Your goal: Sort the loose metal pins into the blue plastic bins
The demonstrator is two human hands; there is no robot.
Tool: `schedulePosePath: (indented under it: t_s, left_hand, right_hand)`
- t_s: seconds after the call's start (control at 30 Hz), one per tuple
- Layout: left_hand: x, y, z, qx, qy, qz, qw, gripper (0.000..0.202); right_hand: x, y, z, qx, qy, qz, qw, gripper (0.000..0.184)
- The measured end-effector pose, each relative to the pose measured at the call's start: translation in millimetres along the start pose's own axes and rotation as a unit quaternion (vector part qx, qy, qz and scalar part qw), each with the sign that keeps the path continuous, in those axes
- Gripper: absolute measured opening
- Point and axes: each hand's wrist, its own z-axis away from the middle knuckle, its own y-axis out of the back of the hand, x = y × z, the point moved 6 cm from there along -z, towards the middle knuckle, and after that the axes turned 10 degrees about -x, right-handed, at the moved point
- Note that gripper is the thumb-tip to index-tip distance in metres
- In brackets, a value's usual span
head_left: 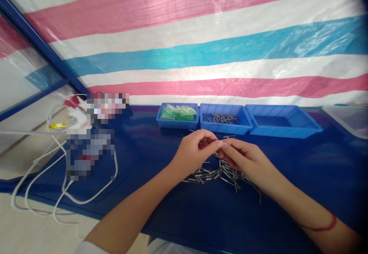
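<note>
My left hand (198, 148) and my right hand (245, 156) meet above the middle of the blue table, thumbs and fingertips pinched together. Whatever lies between the fingertips is hidden or too small to make out. Under and around the hands spreads a loose pile of thin metal pins (204, 175), which look like blind rivets. Part of the pile is covered by the hands. Just behind them stands a blue bin (247, 125) with more of these metal pins (223, 118) in it.
Left of that bin, another blue bin (175, 124) holds small green and clear plastic packets (179, 112). To the right are a third blue bin (299, 133) and a clear plastic container (349, 119). White cables (89, 200) and blurred-out objects lie on the left. A striped sheet (201, 54) hangs behind.
</note>
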Motion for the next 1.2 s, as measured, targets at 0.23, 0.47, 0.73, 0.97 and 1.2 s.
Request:
schedulePosePath:
  t_s: [0.23,0.47,0.73,0.97,1.2]
  left_hand:
    - [11.8,1.2,0.8,-0.008,-0.04,-0.002,0.999,0.018]
    - [6.6,4.7,-0.6,0.021,-0.037,0.003,0.999,0.018]
    - [-2.3,1.7,-2.8,-0.011,-0.026,0.019,0.999,0.019]
    - [5.8,-2.0,-4.5,-0.057,-0.049,-0.022,0.997,0.023]
    - [10.2,2.2,-1.7,-0.059,-0.011,-0.103,0.993,0.029]
  right_hand:
    - [-1.7,-3.7,1.8,0.0,-0.019,-0.044,0.999,0.037]
    - [-1.8,6.6,3.9,0.073,0.025,-0.112,0.991,0.026]
    - [-9.6,11.4,8.3,0.126,0.081,-0.078,0.986,0.023]
    - [-20.9,12.8,14.4,0.14,0.099,0.005,0.985,0.019]
    - [-16.9,15.3,9.2,0.134,0.081,0.03,0.987,0.019]
